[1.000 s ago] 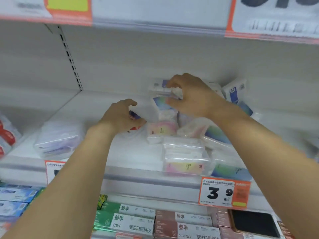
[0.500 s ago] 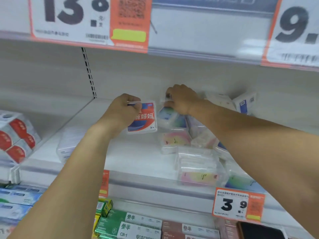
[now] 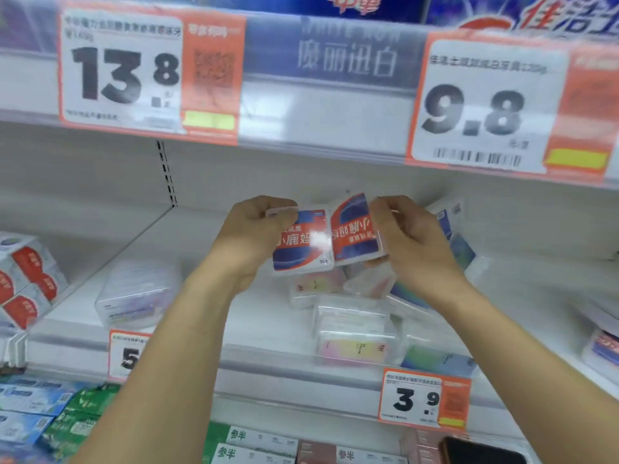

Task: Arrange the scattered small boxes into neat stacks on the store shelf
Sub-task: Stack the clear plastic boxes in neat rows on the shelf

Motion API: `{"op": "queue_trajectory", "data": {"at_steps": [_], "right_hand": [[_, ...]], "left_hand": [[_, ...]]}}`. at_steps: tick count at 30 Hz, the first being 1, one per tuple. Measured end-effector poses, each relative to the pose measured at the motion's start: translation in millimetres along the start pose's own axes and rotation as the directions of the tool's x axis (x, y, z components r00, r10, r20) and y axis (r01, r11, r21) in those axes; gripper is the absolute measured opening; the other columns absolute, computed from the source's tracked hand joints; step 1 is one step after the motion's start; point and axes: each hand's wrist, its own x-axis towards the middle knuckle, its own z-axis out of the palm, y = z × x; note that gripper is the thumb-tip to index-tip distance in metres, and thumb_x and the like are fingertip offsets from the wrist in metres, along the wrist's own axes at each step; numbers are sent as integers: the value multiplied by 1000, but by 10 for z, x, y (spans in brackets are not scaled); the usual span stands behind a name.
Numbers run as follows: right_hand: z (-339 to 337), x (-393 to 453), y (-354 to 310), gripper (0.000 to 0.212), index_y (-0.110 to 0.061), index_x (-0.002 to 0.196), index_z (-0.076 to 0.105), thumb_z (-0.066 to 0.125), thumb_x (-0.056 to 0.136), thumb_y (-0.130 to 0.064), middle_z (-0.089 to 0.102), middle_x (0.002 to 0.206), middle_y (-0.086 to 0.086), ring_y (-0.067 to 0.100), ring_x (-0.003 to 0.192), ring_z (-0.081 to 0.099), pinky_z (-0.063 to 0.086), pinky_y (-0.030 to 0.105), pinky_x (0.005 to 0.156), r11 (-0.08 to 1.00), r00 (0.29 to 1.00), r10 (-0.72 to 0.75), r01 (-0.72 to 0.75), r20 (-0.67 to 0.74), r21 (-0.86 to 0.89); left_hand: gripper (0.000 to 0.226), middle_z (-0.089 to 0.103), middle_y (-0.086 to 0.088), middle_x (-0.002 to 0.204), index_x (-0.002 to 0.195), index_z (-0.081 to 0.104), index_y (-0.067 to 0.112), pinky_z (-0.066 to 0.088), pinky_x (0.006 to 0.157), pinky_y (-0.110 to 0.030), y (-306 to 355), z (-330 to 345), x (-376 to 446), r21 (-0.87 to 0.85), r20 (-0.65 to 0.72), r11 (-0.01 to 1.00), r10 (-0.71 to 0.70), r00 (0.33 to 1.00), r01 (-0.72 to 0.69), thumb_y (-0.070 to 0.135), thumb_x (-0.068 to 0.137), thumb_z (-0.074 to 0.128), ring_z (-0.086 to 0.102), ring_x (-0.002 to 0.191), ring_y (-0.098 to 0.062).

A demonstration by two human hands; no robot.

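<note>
You have bare shelf (image 3: 187, 249) open at the left, between the clear box (image 3: 139, 293) and the scattered boxes (image 3: 355, 333). That pile blocks the right; the blurred upper shelf edge (image 3: 318, 128) seems to limit headroom.

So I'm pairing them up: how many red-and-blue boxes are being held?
2: one red-and-blue box in the left hand, one in the right hand. More may hide behind.

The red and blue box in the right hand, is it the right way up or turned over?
Turned over. The print on the box in the right hand reads upside down, while the box in the left hand reads normally.
</note>
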Motion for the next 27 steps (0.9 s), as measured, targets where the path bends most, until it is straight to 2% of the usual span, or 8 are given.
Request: {"op": "queue_trajectory", "data": {"at_steps": [4,7,10,13,16,20,23,27], "right_hand": [[-410,-292,28,14,-27,104,66,62,92,-34,74,89,-12,12,84,72,60,31,60,980,990,122,-109,-69,169],[-747,-428,134,39,-34,109,61,78,75,-43,73,98,-17,3,91,69,56,28,79,997,993,78,-78,-88,4],[-1045,-542,276,61,-31,116,56,88,64,-36,69,97,-22,-1,89,67,52,15,73,985,984,22,-52,-175,-167],[-1372,-617,458,59,-27,117,55,87,68,-25,69,91,-17,2,85,67,52,15,69,967,952,-37,-43,-304,-252],[-1782,-726,621,58,-28,117,53,86,69,-29,66,91,-18,2,82,64,45,13,67,932,911,-54,-101,-408,-347],[-2251,-852,779,59,-21,126,53,82,75,-23,60,104,-8,11,92,57,41,26,81,901,778,-108,-187,-618,-392],[-2536,-920,867,58,-17,128,52,80,77,-16,57,109,-10,12,93,55,45,31,84,901,655,-150,-219,-740,-376],[-2847,-985,1086,51,-24,123,51,71,77,-22,62,118,1,29,106,60,51,52,91,880,609,-134,-289,-782,-376]], "left_hand": [[11,67,8,87,95,65,23,45,45,-7,106,488,-261,24,62,990,135,989,-137,13,92,62,66,57,3],[14,69,4,88,100,66,23,56,61,-18,189,897,-394,54,76,974,217,973,-221,22,87,68,71,71,-10],[15,71,2,90,96,66,27,60,73,-39,216,1349,-486,24,89,972,233,968,-236,25,82,70,71,81,-20],[20,70,4,98,102,63,26,57,70,-20,190,1797,-567,-4,152,977,213,965,-215,18,84,68,69,85,-10],[28,65,7,108,110,58,26,51,81,-17,129,2326,-696,51,244,966,236,941,-255,13,85,62,64,93,-11],[28,60,9,100,112,60,14,37,72,-2,27,2971,-826,-4,227,982,183,957,-187,10,84,63,56,90,-6],[41,59,-1,114,119,56,13,39,74,-8,-23,3406,-894,64,297,989,108,949,-133,23,81,69,60,103,-15],[50,44,-10,111,120,51,10,44,91,-28,-199,3688,-1037,346,570,884,69,818,-316,36,82,70,51,108,-29]]}}
